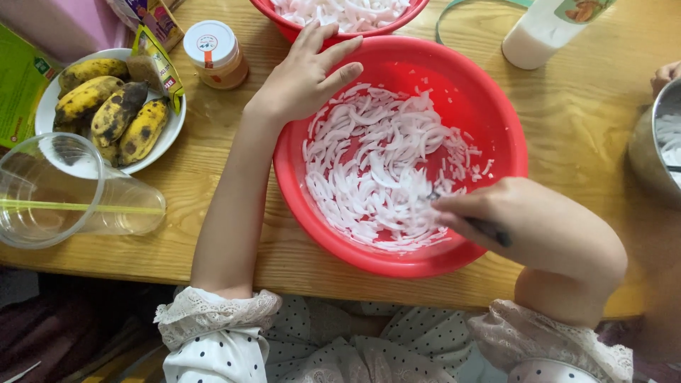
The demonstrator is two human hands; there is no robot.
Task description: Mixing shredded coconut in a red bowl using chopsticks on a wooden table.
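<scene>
The right hand (521, 220) is closed around the dark handle of a utensil (477, 224), fingers clamped together on it; the working end is sunk among the white shreds and its type cannot be told. The tool enters the large red basin (496, 120) from about 4 o'clock, the hand lying over the rim there. The left hand (305, 76) rests open, fingers spread apart and gripping nothing, its palm on the basin's rim at about 10 o'clock, fingertips pointing toward 1 o'clock. The basin sits at centre on the wooden table (213, 213) and holds a loose layer of white coconut-like strips (376, 170), thickest from centre toward 7 o'clock, with bare red wall showing toward 2 o'clock. Touching the basin at 12 o'clock is a second red bowl (298, 30) with similar white pieces. At 10 o'clock stands a small jar with a white lid (213, 51); beyond it, at 9 o'clock, a white plate (50, 99) carries spotted yellow bananas (117, 113) and a snack packet (159, 67). At 8 o'clock a clear plastic cup (64, 195) lies on its side with a straw. At 1 o'clock stands a white bottle (535, 39); at 3 o'clock, a metal pot (649, 149) at the frame edge.
</scene>
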